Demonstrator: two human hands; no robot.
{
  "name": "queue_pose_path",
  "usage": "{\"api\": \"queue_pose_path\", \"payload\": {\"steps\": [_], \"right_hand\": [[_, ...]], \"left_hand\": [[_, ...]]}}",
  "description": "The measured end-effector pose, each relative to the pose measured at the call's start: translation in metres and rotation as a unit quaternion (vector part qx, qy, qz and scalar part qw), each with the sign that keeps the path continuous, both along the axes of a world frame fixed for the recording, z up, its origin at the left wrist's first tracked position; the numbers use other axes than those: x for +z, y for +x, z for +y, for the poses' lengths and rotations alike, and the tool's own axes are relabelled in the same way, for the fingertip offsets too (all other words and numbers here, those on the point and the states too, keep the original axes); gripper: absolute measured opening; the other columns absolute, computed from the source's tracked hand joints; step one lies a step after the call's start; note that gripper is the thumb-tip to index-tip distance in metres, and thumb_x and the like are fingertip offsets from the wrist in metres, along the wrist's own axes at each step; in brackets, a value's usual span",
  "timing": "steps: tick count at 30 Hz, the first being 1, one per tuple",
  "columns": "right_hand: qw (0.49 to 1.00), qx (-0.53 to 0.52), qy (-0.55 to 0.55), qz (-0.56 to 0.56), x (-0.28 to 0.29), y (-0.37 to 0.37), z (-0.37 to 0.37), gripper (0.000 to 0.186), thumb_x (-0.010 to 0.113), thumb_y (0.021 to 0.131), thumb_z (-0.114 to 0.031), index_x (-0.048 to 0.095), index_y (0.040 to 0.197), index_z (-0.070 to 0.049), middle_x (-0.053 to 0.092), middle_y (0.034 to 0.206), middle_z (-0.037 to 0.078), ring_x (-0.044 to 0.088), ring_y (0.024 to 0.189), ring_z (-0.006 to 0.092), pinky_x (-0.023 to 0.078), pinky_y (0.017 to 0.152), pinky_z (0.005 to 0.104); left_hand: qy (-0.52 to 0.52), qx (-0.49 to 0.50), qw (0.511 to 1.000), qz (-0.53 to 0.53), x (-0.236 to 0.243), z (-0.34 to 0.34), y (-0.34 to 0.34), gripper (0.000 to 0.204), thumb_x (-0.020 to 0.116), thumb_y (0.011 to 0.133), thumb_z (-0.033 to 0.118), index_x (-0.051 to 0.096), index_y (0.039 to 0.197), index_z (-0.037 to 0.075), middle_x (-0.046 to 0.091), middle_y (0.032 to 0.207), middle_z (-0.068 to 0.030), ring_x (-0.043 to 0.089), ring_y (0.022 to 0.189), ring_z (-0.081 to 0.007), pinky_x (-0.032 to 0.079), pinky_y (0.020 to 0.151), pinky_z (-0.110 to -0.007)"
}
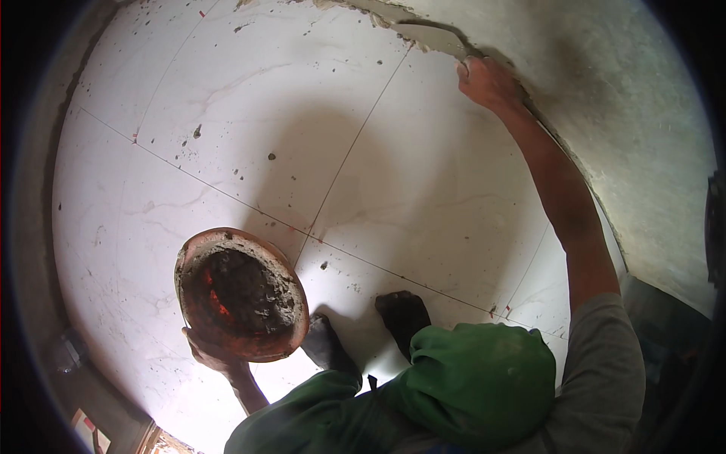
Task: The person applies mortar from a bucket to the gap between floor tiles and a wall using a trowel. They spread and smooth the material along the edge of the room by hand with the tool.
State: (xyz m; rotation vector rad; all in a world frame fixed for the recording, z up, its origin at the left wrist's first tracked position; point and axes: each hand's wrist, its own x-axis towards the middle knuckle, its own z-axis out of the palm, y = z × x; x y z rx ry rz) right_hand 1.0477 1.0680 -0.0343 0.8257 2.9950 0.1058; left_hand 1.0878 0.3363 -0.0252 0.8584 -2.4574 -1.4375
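My left hand [214,354] grips the lower left rim of a round, reddish-orange basin [296,303] and holds it tilted above the floor. Grey wet mortar [246,284] lies inside and is smeared up the basin's walls. At the far right, my right arm is stretched out to the foot of the wall. My right hand [488,80] is closed on a trowel, whose flat grey blade [432,38] lies along the joint between floor and wall. The trowel's handle is mostly hidden in my fist.
White marbled tiles [423,219] cover the floor, with thin joints, small red spacers [136,138] and scattered mortar crumbs [197,132]. A rough grey wall [628,129] curves along the right. My dark-covered feet [403,318] and green-clad knee [484,378] are close below.
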Motion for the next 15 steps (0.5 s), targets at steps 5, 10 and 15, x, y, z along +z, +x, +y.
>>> {"api": "queue_pose_path", "payload": {"steps": [5, 10, 15], "right_hand": [[0.999, -0.007, -0.028, -0.022, -0.005, -0.059, -0.005, 0.043, 0.056, 0.105, -0.038, 0.072, 0.102, 0.001, 0.074, 0.100, 0.027, 0.071, 0.099, 0.0472, 0.056, 0.090, 0.0566], [0.999, -0.010, -0.029, 0.015, 0.011, -0.098, -0.028, 0.043, 0.058, 0.104, -0.038, 0.072, 0.102, 0.003, 0.075, 0.101, 0.027, 0.072, 0.099, 0.0456, 0.056, 0.091, 0.0555], [0.998, 0.041, -0.030, -0.048, 0.004, -0.147, -0.042, 0.043, 0.061, 0.103, -0.038, 0.073, 0.103, 0.003, 0.075, 0.101, 0.026, 0.073, 0.099, 0.0440, 0.057, 0.090, 0.0542]], "left_hand": [[-0.295, -0.135, 0.946, -0.014, -0.017, -0.018, 0.007, 0.053, 0.044, 0.111, 0.040, 0.069, 0.124, -0.005, 0.071, 0.112, -0.0220, 0.067, 0.097, -0.0341, 0.054, 0.089, -0.047], [-0.498, -0.216, 0.839, 0.042, -0.024, -0.028, 0.015, 0.045, 0.040, 0.112, 0.027, 0.064, 0.128, -0.008, 0.070, 0.112, -0.0254, 0.066, 0.095, -0.0392, 0.051, 0.090, -0.050], [-0.356, -0.215, 0.909, -0.020, -0.018, -0.021, 0.014, 0.038, 0.045, 0.109, 0.014, 0.057, 0.138, -0.007, 0.070, 0.114, -0.0232, 0.067, 0.094, -0.0401, 0.052, 0.091, -0.051]]}}
